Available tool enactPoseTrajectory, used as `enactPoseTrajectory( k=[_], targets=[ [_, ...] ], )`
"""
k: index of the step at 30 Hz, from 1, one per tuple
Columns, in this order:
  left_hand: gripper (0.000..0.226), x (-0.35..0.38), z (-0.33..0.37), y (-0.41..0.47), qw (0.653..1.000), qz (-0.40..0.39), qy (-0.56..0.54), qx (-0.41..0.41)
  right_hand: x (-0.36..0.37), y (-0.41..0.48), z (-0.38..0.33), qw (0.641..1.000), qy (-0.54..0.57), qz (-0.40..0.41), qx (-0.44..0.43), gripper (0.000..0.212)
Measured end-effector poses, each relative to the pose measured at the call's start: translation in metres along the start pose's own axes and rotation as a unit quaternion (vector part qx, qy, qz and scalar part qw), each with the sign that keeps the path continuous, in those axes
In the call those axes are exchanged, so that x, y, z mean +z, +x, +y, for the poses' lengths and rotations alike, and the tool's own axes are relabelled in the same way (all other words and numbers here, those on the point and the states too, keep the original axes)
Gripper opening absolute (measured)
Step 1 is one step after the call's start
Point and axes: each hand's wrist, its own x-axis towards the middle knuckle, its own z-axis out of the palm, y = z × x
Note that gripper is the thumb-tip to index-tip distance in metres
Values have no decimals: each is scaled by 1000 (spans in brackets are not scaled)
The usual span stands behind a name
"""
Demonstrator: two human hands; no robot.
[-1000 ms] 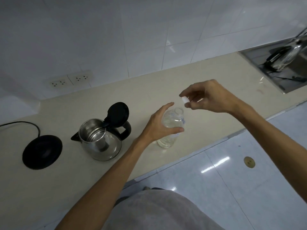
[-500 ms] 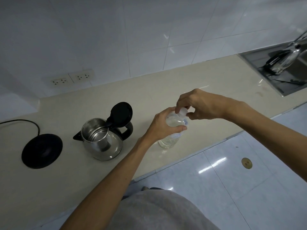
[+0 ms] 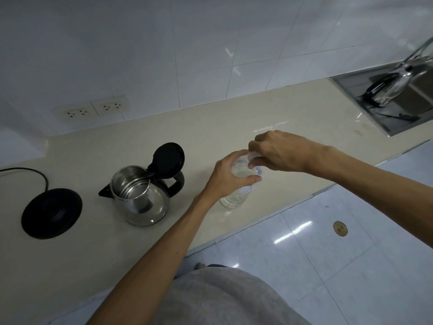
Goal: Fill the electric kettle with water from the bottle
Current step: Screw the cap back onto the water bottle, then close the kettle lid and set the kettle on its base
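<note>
Two hands at the capped bottle, kettle standing open beside it

From left: round black base (image 3: 51, 213); steel kettle (image 3: 140, 195), lid raised; left hand (image 3: 226, 178) clasped round the bottle (image 3: 236, 195) on the counter (image 3: 234, 127); right hand (image 3: 278, 151) pinching its white cap (image 3: 253, 156). Step: cap being worked; pouring next requires an uncapped neck tilted over the kettle mouth

L hand (image 3: 226, 177) gripping bottle (image 3: 234, 198), R hand (image 3: 278, 152) on cap (image 3: 253, 156), kettle (image 3: 140, 195) lid open
</note>
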Motion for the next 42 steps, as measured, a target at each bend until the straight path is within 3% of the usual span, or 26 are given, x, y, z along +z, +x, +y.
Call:
enactPoseTrajectory(
  k=[2, 9, 13, 16, 19, 24, 32, 37, 42],
  targets=[
    [76, 0, 0, -1, 1000, 3, -2, -1, 4, 0, -3, 999, -16, 16, 24, 49],
    [95, -7, 1, -17, 1000, 21, 4, -2, 6, -2, -7, 997, -6, 3, 74, 48],
    [80, -42, -10, -66, 998, 47, 34, 2, 6, 4, -5, 994, -30, -10, 109, 70],
    [60, -90, -16, -111, 995, 87, 51, 1, 4, 23, -11, 991, 15, 23, 132, 85],
    [49, -149, -22, -148, 984, 168, 63, 6, 9, 52, -41, 982, 99, 88, 132, 84],
    [60, -224, -38, -168, 959, 248, 134, 13, 28, 100, -95, 962, 211, 80, 154, 92],
    [116, -246, -71, -145, 976, 119, 162, -80, 44, 134, -144, 925, 294, 124, 205, 70],
    [117, -249, -94, -137, 981, 119, 137, -69, 31, 143, -165, 929, 251, 199, 184, 46],
    [114, -255, -111, -140, 988, 100, 92, -77, 25, 166, -210, 933, 285, 188, 116, 46]
  ],
)
